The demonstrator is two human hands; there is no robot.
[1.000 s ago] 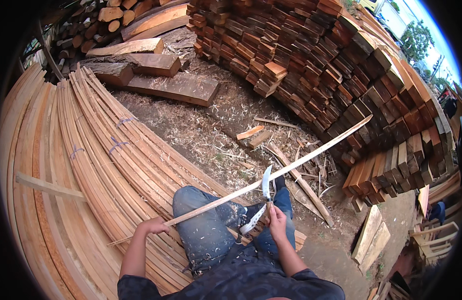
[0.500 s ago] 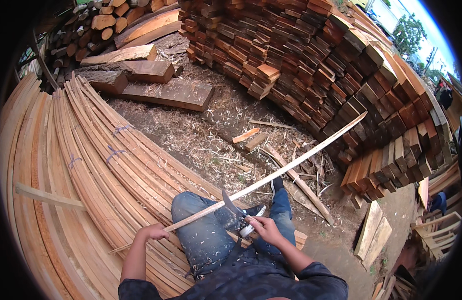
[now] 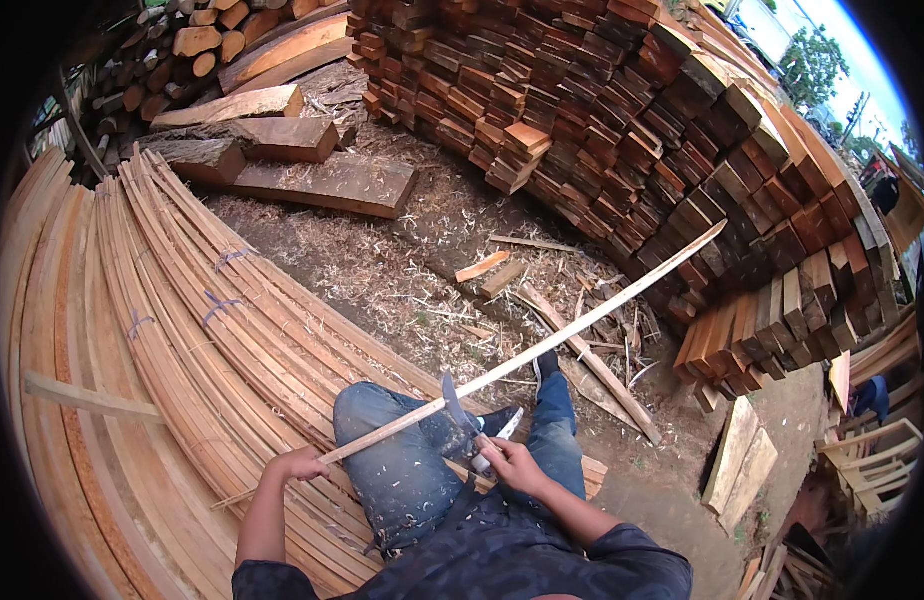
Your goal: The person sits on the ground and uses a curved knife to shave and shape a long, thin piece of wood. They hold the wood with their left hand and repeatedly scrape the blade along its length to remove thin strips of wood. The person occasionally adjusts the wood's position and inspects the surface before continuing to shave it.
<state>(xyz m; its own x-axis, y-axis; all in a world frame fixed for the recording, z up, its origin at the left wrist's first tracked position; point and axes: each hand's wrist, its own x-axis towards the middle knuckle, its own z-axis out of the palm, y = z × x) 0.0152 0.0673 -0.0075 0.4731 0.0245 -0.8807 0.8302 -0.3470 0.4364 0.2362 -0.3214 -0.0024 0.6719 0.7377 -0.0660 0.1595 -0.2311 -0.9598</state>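
My left hand (image 3: pixel 300 463) is closed round a long pale wooden strip (image 3: pixel 562 346), close to its near end. The strip runs slantwise over my left thigh, its far end reaching up in front of the stacked lumber. In my right hand (image 3: pixel 513 465) is the handle of a knife with a curved blade (image 3: pixel 452 399). The blade points up and to the left, its edge side against or very near the strip; exact contact I cannot tell. Wood shavings speckle my jeans (image 3: pixel 392 490).
Long thin strips (image 3: pixel 212 345), some tied in bundles, lie at the left. A tall lumber stack (image 3: pixel 622 140) rises at the far right. Thick beams (image 3: pixel 327 185) and a log pile (image 3: pixel 197 50) stand at the far left. Shavings and offcuts (image 3: pixel 482 266) litter the ground.
The knife has shifted slightly down and toward me along the strip, its blade now more upright. My left hand keeps its hold. The whole view has moved slightly.
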